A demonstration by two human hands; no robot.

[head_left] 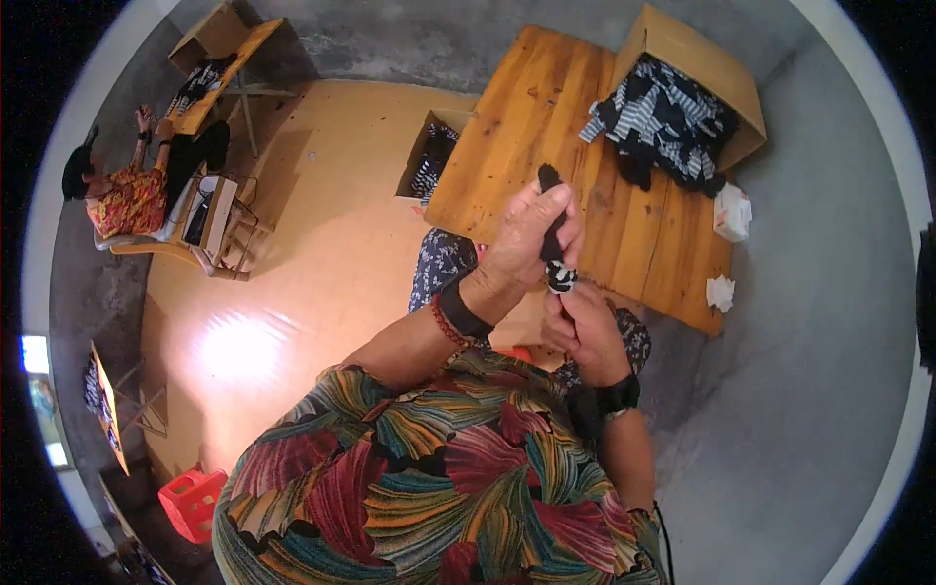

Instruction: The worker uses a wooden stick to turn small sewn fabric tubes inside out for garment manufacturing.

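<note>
In front of my chest I hold a narrow black sock [550, 179] with a bunched black-and-white part at its lower end. My left hand [522, 232] is closed round its black length, thumb on top, and the dark tip sticks out above the fingers. Just below, my right hand [589, 330] is closed at the bunched end, its fingers pinched together. Both hands are over the near edge of the wooden table [531, 107]. Part of the sock is hidden by my left fingers.
A cardboard box [746, 93] on its side spills black and grey-striped socks [673, 117] onto the table. Beside it lie a white tissue pack [731, 213] and crumpled tissue [720, 293]. Another box [411, 166] stands left of the table. A co-worker [136, 200] sits far left; a red stool [192, 504] is lower left.
</note>
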